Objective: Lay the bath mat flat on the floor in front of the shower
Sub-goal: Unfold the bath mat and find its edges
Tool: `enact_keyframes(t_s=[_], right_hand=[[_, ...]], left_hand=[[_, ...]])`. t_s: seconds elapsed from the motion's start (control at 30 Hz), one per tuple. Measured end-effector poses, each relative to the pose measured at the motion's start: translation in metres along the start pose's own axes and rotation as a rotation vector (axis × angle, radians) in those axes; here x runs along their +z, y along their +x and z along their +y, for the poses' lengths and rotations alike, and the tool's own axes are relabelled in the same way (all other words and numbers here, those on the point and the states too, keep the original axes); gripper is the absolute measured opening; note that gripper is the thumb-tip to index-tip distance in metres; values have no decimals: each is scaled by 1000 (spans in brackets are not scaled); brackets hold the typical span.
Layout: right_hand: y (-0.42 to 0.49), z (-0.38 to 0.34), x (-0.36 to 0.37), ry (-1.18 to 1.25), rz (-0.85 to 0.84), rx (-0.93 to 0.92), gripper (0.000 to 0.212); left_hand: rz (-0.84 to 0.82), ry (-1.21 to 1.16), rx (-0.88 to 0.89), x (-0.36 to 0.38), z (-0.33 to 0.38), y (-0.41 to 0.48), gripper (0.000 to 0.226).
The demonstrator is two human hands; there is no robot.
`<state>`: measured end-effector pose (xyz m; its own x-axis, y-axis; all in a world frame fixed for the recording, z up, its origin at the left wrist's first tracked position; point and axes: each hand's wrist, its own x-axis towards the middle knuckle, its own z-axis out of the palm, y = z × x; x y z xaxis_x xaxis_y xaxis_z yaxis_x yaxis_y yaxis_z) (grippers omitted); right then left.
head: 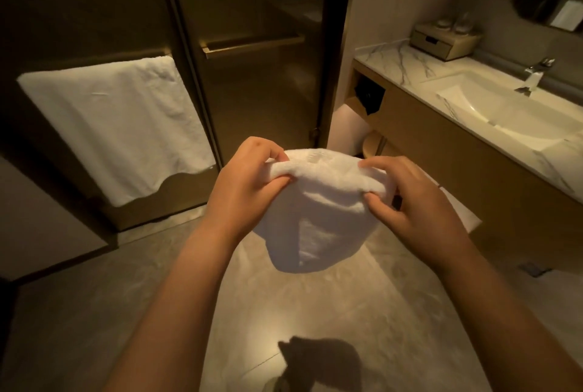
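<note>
A white, thick bath mat [318,218] hangs folded in the air at the middle of the view, above the grey tiled floor [126,297]. My left hand [243,189] pinches its upper edge on the left side. My right hand [416,205] pinches the same edge on the right side. The mat's lower part droops in a rounded fold between my forearms. The dark glass shower door [258,76] with a bar handle stands straight ahead, behind the mat.
A white towel [116,126] hangs on the left glass door's rail. At the right runs a marble vanity [407,66] with a sink [504,114], a tap [536,74] and a small box [444,41]. A white bin [347,133] stands under the counter.
</note>
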<state>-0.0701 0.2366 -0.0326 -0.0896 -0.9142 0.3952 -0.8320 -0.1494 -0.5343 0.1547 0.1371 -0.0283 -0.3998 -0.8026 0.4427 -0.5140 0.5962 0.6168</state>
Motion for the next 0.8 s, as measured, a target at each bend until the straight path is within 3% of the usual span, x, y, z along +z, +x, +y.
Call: enact_keyframes(t_s=[0.23,0.47,0.8], right_hand=[[-70,16,-39,94,-50,-60,38],[-143,25,-87,97,-67,-76,36],[-199,-1,-97,130,-134,-99,32]], left_hand=[[72,41,-50,23,64,-69,15],[39,29,-71,47,125,-124,16],[34,46,-57,30,140,-178,16]])
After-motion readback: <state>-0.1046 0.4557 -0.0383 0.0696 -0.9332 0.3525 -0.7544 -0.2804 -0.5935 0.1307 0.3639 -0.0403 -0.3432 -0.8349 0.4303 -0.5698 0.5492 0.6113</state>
